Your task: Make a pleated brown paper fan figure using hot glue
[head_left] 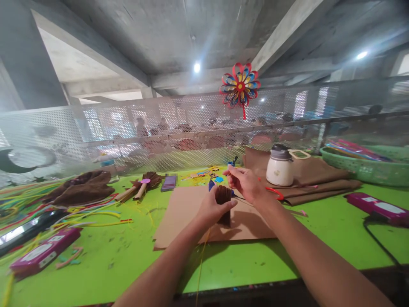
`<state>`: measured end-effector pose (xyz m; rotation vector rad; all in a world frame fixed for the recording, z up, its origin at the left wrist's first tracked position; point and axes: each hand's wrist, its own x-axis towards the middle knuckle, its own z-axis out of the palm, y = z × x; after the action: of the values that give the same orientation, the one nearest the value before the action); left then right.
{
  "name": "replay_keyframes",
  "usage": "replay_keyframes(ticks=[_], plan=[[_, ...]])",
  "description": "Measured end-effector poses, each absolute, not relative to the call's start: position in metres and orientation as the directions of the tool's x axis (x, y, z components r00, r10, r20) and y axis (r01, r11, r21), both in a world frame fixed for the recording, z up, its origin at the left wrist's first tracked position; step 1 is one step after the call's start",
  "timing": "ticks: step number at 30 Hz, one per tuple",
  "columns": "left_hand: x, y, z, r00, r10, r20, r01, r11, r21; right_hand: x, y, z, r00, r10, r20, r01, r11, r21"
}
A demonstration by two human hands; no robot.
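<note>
My left hand (214,205) is closed around a brown pleated stack (224,217), its folds showing at the top between thumb and fingers. Below that hand a thin yellow thread (201,268) hangs over the table's front edge. Just right of and above the stack, my right hand (241,181) is raised with thumb and fingers pinched together. What they hold, if anything, is too small to tell. Under both hands lies a sheet of tan cardboard (188,213). Blue parts of an object, partly hidden by my hands, show beside the stack; its kind is unclear.
On the green table (128,264), brown cloth (322,187) and a white jar (280,168) stand right, near a green basket (367,168). Purple power strips (47,251) lie at both sides. Left are brown bundles (150,181) and coloured strips. A paper flower (240,86) hangs on the mesh screen.
</note>
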<state>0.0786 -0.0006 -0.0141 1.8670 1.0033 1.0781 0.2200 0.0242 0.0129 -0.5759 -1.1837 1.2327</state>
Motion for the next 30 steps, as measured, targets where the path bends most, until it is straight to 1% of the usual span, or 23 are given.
replay_keyframes(ticks=[3, 5, 7, 9, 11, 13, 16, 19, 22, 26, 28, 30], plan=[[0.078, 0.006, -0.022, 0.282, 0.849, 0.446, 0.325, -0.522, 0.788, 0.217, 0.022, 0.012, -0.136, 0.921, 0.365, -0.404, 0.285, -0.869], [0.077, 0.008, -0.025, 0.289, 0.832, 0.474, 0.311, -0.549, 0.776, 0.215, 0.023, 0.011, -0.144, 0.921, 0.363, -0.404, 0.280, -0.871], [0.078, 0.006, -0.025, 0.307, 0.837, 0.453, 0.271, -0.533, 0.802, 0.215, 0.025, 0.010, -0.106, 0.922, 0.373, -0.408, 0.302, -0.862], [0.078, 0.003, -0.022, 0.326, 0.855, 0.402, 0.237, -0.486, 0.841, 0.216, 0.027, 0.009, -0.045, 0.923, 0.382, -0.397, 0.335, -0.854], [0.079, -0.002, -0.018, 0.339, 0.869, 0.360, 0.216, -0.444, 0.869, 0.218, 0.029, 0.008, -0.021, 0.923, 0.384, -0.388, 0.346, -0.854], [0.079, -0.005, -0.015, 0.351, 0.878, 0.325, 0.217, -0.414, 0.884, 0.219, 0.031, 0.007, -0.064, 0.921, 0.384, -0.416, 0.325, -0.850], [0.078, -0.006, -0.013, 0.383, 0.882, 0.276, 0.246, -0.385, 0.889, 0.222, 0.033, 0.008, -0.163, 0.909, 0.383, -0.523, 0.249, -0.815], [0.077, -0.005, -0.013, 0.410, 0.873, 0.264, 0.281, -0.397, 0.874, 0.223, 0.033, 0.010, -0.206, 0.907, 0.367, -0.619, 0.170, -0.767], [0.075, -0.003, -0.012, 0.438, 0.854, 0.281, 0.364, -0.455, 0.813, 0.223, 0.032, 0.012, -0.220, 0.904, 0.368, -0.644, 0.149, -0.751], [0.073, -0.001, -0.008, 0.468, 0.800, 0.376, 0.525, -0.594, 0.610, 0.224, 0.028, 0.016, -0.178, 0.901, 0.395, -0.582, 0.227, -0.781], [0.071, -0.001, -0.004, 0.476, 0.793, 0.380, 0.589, -0.609, 0.532, 0.226, 0.027, 0.018, -0.133, 0.906, 0.403, -0.552, 0.270, -0.789], [0.068, -0.001, -0.002, 0.485, 0.801, 0.352, 0.616, -0.598, 0.512, 0.231, 0.029, 0.020, -0.083, 0.909, 0.409, -0.529, 0.307, -0.791]])
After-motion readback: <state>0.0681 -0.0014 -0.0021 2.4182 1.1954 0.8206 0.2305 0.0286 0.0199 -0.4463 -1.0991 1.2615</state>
